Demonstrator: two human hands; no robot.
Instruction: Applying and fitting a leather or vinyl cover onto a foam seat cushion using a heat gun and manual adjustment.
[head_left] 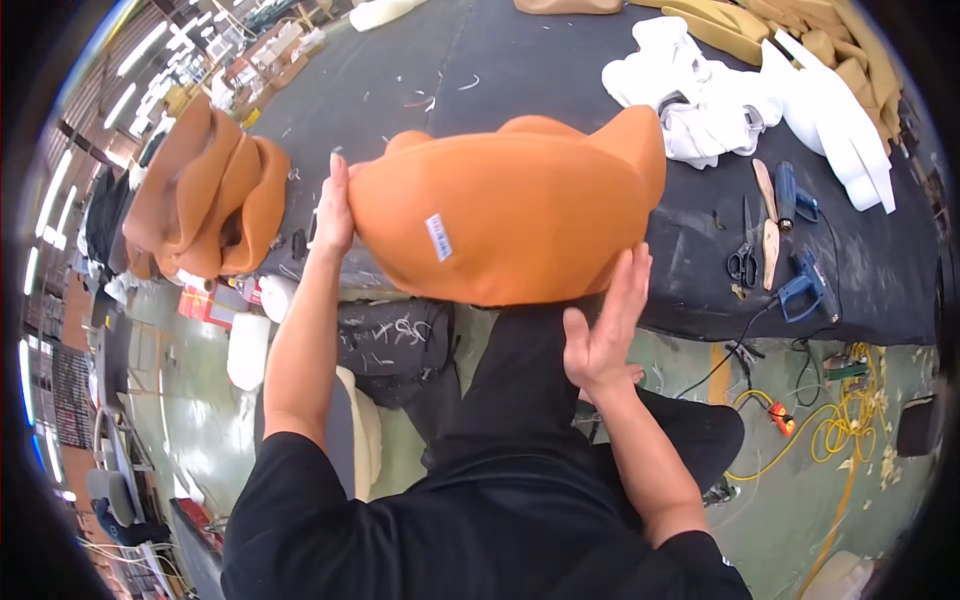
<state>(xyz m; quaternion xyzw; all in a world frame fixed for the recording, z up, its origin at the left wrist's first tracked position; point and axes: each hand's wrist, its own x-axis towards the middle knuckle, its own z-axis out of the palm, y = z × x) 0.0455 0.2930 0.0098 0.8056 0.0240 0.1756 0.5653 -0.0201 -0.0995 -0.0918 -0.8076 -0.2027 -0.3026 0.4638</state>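
Observation:
An orange upholstered cushion [520,215] with a small white label on its face stands tilted at the table's near edge, right in front of me. Behind its top edge rise several rounded orange parts. My left hand [335,212] holds its left end, the palm against the side and some fingers hidden behind it. Against the lower right edge rest the fingertips of my right hand [608,325]. That hand's fingers are stretched out, with the thumb held apart.
Stacked orange upholstered pieces [210,200] stand on the left. At right lie white covers [690,95], scissors [743,262] and blue heat guns [805,288]. Tan pieces [840,45] are heaped at the far right of the dark table [400,85]. A yellow cord [850,425] coils on the floor.

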